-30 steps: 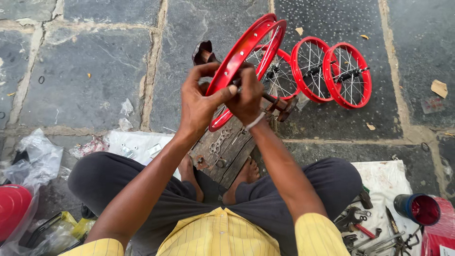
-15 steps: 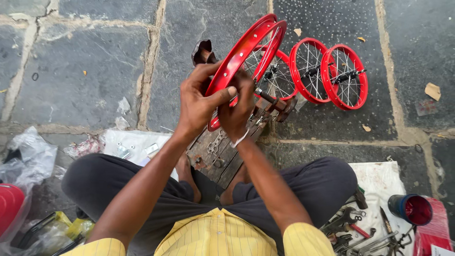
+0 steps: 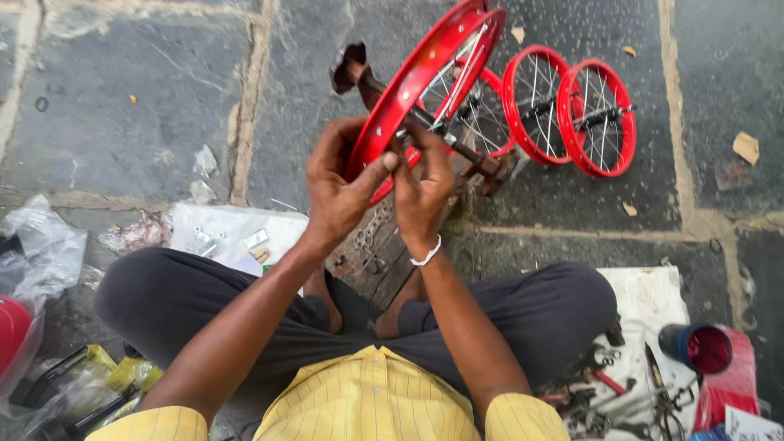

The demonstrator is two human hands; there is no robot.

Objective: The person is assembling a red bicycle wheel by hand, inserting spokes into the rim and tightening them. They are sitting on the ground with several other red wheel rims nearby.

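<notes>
Red and glossy, the wheel rim (image 3: 425,77) is sitting in the upper middle of the frame, tilted on edge over a rusty iron stand (image 3: 384,90), and I am gripping its lower edge with both hands. My left hand (image 3: 343,184) is wrapping around the rim from the left, thumb pressing across it. My right hand (image 3: 420,188), a white band at the wrist, is pinching close at the spokes (image 3: 445,82), fingers bunched narrow; what they are pinching is too small for me to tell. Two smaller red wheels (image 3: 572,114) are standing on the stone floor (image 3: 122,98) toward the upper right. Spanners and pliers (image 3: 608,392) are lying on a white cloth at the lower right, beside a red cup (image 3: 702,347).
</notes>
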